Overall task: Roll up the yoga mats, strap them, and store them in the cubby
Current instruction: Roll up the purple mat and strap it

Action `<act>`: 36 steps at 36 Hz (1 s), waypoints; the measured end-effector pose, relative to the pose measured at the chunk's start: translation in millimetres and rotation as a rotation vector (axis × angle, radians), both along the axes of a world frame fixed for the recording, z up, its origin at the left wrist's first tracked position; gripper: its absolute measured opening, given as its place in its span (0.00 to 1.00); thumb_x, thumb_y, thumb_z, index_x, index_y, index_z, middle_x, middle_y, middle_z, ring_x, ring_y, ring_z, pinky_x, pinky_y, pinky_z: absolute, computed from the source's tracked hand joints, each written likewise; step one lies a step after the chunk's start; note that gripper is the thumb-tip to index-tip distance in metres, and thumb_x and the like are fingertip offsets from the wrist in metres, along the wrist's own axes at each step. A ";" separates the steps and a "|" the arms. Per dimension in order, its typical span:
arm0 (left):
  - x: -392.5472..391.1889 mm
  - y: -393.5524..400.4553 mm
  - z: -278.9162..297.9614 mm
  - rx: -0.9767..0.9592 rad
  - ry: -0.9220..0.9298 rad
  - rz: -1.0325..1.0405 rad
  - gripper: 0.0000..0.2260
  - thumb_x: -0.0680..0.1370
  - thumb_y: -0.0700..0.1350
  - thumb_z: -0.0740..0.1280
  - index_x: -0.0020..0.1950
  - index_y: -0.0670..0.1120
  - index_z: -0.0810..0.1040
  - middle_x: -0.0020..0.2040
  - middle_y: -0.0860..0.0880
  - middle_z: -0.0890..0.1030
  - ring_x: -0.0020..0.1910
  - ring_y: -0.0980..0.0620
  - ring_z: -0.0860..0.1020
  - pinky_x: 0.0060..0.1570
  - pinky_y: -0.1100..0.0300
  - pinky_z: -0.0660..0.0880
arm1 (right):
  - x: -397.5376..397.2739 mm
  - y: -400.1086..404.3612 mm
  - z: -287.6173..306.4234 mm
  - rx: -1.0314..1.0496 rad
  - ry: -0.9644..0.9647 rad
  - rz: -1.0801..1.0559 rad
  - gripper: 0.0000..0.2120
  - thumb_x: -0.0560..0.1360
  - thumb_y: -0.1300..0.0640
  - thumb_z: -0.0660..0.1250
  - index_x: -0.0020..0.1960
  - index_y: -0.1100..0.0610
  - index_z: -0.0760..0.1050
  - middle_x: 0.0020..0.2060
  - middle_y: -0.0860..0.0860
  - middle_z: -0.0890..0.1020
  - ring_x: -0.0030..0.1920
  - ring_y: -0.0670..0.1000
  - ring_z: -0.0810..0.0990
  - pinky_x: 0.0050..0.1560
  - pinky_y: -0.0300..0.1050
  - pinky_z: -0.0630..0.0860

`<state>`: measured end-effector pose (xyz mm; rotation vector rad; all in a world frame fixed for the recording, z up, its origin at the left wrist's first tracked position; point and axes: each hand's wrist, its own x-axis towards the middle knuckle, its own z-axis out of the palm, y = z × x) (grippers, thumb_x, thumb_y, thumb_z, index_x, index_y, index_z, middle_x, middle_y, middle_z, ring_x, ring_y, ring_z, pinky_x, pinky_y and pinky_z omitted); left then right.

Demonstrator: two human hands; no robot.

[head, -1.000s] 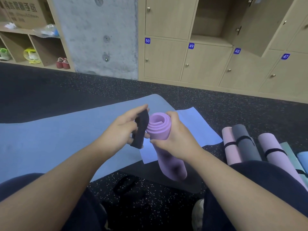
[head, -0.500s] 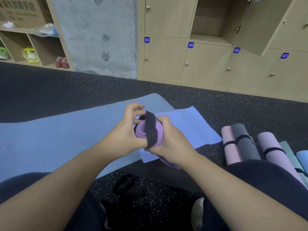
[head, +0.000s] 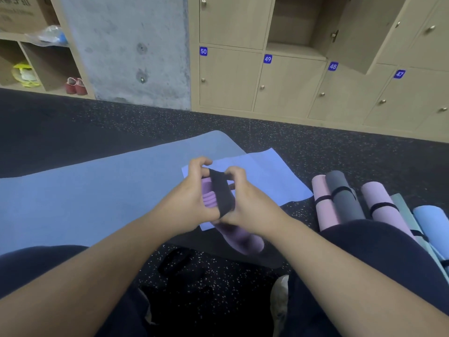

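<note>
Both hands [head: 192, 203] [head: 245, 205] pinch strap [head: 221, 193] across rolled mat [head: 239, 235].

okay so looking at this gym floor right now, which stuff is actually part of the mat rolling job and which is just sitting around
Part of the job:
- rolled purple mat, held in both hands
- black strap, stretched over its end by left hand and right hand
- flat blue mat
- strapped rolled mats
- open cubby

Just lying about:
- red shoes
- cardboard box
- plastic bag
</note>
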<state>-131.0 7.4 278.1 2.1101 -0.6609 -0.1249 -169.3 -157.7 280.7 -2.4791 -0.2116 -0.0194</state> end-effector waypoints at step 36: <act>-39.5 -38.1 -33.1 0.120 -0.035 -0.142 0.35 0.69 0.41 0.70 0.71 0.48 0.55 0.54 0.63 0.68 0.58 0.54 0.70 0.54 0.63 0.69 | -71.6 -41.6 -26.5 -0.320 -0.114 0.016 0.26 0.75 0.34 0.52 0.66 0.45 0.71 0.56 0.44 0.78 0.55 0.50 0.76 0.51 0.50 0.75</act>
